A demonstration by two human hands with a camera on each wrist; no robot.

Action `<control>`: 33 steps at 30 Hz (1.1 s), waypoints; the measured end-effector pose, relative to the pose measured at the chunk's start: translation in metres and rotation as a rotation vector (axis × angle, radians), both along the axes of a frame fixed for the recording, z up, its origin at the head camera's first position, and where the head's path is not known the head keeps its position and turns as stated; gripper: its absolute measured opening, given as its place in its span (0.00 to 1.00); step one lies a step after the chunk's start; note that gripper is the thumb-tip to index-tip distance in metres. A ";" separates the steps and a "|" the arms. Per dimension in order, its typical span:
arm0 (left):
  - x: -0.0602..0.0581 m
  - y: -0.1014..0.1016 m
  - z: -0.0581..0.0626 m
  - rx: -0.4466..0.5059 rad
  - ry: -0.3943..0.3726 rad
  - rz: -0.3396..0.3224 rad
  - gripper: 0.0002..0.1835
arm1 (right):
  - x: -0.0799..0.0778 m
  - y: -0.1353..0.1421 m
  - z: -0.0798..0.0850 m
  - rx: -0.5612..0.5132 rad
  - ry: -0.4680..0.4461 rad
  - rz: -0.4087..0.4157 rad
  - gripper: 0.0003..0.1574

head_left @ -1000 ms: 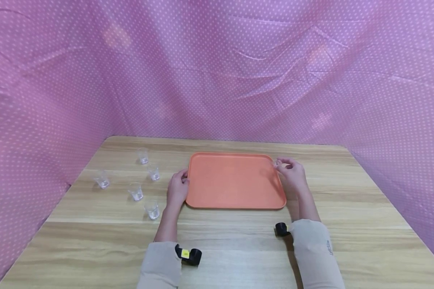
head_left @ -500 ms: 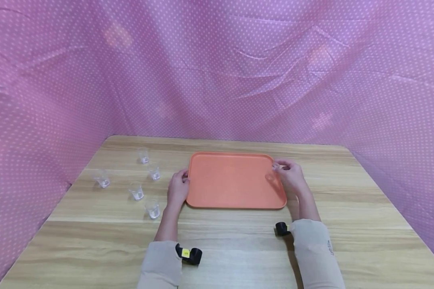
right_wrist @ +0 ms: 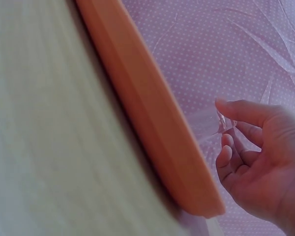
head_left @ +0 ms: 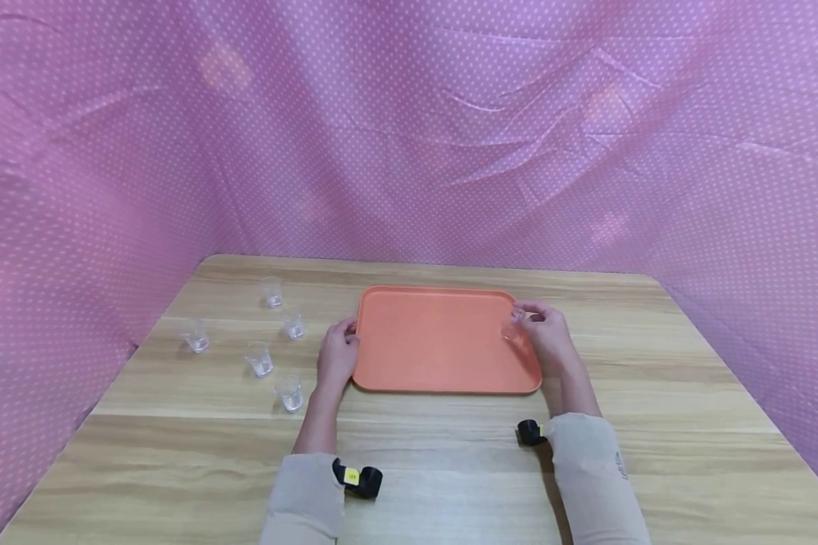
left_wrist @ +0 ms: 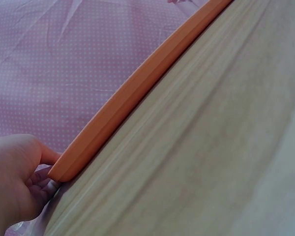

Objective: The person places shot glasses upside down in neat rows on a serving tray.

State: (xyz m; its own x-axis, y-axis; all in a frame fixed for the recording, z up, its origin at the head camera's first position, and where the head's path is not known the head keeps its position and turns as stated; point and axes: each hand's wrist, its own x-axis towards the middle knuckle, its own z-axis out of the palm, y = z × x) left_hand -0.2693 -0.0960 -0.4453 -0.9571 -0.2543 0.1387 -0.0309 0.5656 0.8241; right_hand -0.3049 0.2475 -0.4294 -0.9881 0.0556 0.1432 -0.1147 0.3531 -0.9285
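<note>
An orange rectangular tray lies on the wooden table. My left hand holds its left edge; in the left wrist view that hand has its fingers bent at the tray's corner. Over the tray's right side, my right hand pinches a small clear cup. The right wrist view shows thumb and fingers at the base of this cup, its wider mouth pointing away from the hand and down toward the tray. Part of the cup's base is hidden behind the fingertips.
Several more clear cups stand on the table left of the tray, among them a front cup near my left forearm and a back cup. Pink dotted cloth hangs behind the table and along both sides.
My right hand has moved slightly left and toward me, bringing the clear cup further over the tray's right side. The left hand and the tray stay in place.
</note>
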 end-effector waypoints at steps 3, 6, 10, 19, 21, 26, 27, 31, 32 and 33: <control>0.000 0.000 0.000 0.000 0.001 -0.003 0.18 | -0.001 0.000 -0.002 -0.010 -0.004 -0.028 0.22; -0.001 0.000 0.001 0.002 0.001 -0.007 0.18 | -0.003 -0.001 -0.003 -0.002 0.001 -0.039 0.21; 0.000 0.000 0.001 0.000 0.001 -0.011 0.18 | -0.003 -0.002 -0.004 0.003 0.022 -0.040 0.21; -0.001 0.000 0.001 0.002 -0.006 -0.006 0.18 | -0.004 -0.003 -0.005 -0.020 0.063 -0.029 0.22; 0.000 0.000 0.001 0.004 -0.006 -0.005 0.18 | -0.005 -0.003 -0.005 -0.019 0.062 -0.027 0.22; 0.001 0.000 0.001 0.002 -0.005 0.000 0.18 | -0.004 -0.004 -0.004 -0.018 0.040 -0.013 0.23; 0.001 0.000 0.001 0.002 -0.006 -0.001 0.18 | -0.003 -0.003 -0.004 -0.037 0.023 -0.006 0.24; 0.000 0.000 0.001 0.005 -0.009 -0.002 0.18 | 0.000 0.001 -0.001 -0.054 -0.029 0.026 0.28; 0.000 -0.001 0.000 0.008 -0.009 -0.005 0.18 | 0.001 0.002 -0.001 -0.058 -0.036 0.033 0.29; 0.000 -0.001 0.000 0.011 -0.010 -0.007 0.18 | 0.001 0.004 -0.001 -0.070 -0.039 0.033 0.29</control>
